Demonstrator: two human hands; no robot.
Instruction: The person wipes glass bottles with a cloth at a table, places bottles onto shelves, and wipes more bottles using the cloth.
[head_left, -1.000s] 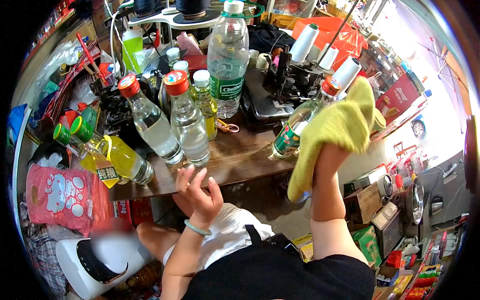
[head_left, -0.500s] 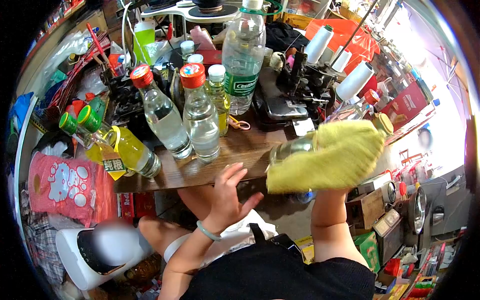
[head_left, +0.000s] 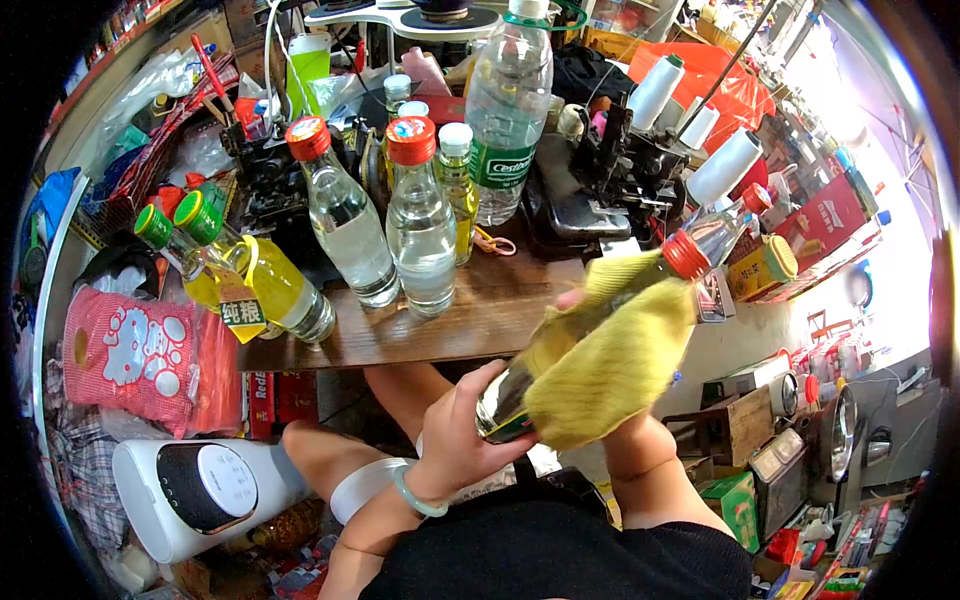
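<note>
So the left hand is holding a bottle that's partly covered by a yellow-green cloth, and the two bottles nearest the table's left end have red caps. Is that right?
Not quite: the two bottles nearest the table's left end have green caps, as the head view shows. The left hand is indeed holding a bottle partly covered by a yellow-green cloth.

The brown wooden table [head_left: 500, 310] bears 2 red-capped bottles [head_left: 419, 225].
</note>
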